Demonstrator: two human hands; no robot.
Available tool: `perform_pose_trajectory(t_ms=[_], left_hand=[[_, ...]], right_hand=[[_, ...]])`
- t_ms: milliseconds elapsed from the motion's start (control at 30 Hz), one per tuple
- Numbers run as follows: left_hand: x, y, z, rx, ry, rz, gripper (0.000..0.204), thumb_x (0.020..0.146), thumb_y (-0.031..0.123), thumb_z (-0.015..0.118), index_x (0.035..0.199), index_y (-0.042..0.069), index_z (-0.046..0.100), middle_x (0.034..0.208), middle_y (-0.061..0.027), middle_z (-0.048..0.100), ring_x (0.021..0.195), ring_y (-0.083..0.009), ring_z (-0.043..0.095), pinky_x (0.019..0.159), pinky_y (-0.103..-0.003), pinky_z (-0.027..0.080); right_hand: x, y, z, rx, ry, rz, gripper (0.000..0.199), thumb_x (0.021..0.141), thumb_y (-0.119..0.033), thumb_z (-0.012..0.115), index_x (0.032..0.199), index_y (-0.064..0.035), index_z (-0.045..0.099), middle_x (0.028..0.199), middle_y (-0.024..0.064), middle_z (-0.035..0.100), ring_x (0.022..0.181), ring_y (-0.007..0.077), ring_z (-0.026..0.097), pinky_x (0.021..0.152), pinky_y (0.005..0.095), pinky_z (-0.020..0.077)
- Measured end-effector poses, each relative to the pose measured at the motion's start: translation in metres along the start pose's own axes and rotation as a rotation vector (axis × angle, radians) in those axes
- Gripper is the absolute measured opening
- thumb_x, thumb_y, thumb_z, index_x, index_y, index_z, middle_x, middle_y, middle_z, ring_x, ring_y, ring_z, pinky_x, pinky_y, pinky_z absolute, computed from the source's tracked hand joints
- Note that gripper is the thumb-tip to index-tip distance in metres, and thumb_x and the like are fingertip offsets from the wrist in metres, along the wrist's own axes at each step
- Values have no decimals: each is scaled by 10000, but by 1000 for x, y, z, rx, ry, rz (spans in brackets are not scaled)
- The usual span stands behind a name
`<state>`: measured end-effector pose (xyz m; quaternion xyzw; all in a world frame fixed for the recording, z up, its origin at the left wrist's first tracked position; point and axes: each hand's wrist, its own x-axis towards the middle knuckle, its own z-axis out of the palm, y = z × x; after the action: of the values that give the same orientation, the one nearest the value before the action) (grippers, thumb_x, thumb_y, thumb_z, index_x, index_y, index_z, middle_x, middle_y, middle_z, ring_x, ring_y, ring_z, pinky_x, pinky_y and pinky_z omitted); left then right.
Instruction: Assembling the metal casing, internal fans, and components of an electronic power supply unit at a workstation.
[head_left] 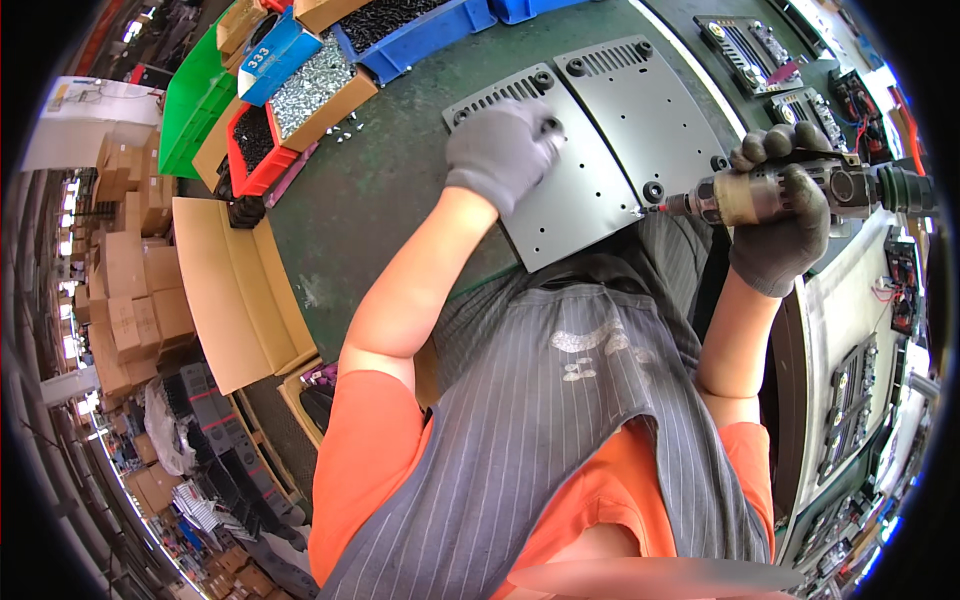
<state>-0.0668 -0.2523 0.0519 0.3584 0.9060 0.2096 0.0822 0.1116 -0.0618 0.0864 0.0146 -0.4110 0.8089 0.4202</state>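
My left hand (500,150), in a grey glove, is closed above the left grey metal plate (575,190). A small dark round piece shows at its fingertips; whether it is gripped I cannot tell. My right hand (785,215), gloved too, is wrapped round a power screwdriver (745,195) lying nearly level. Its bit points left, at the near right corner of the left plate. Beside it, the right metal plate (645,105) carries black round feet (653,191) at its corners. Both plates have slots along their far edges and small holes.
Left of the plates stand a red bin (262,178) of black screws, a cardboard box (325,115) of silver screws and a blue bin (410,45) of black screws. Loose screws (348,130) lie on the green bench (350,210). Black assemblies (745,55) sit at the far right.
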Motion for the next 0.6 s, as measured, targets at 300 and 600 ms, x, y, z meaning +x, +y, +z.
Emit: perform_pose_trajectory(t_ms=[300, 600], left_hand=[[-44, 46, 47, -113, -171, 188, 307, 871, 345, 667, 1099, 144, 711, 952, -119, 707, 884, -314, 681, 776, -437, 529], [-44, 45, 48, -144, -54, 213, 321, 896, 333, 666, 1143, 127, 657, 901, -125, 691, 854, -304, 680, 751, -414, 532]], right_hand=[[1, 18, 7, -189, -160, 1, 456, 794, -28, 577, 1248, -11, 547, 1016, 143, 615, 900, 258, 640, 832, 427, 538], [4, 39, 33, -356, -243, 190, 322, 781, 103, 604, 1083, 0, 559, 879, 117, 648, 811, 184, 681, 613, 275, 553]])
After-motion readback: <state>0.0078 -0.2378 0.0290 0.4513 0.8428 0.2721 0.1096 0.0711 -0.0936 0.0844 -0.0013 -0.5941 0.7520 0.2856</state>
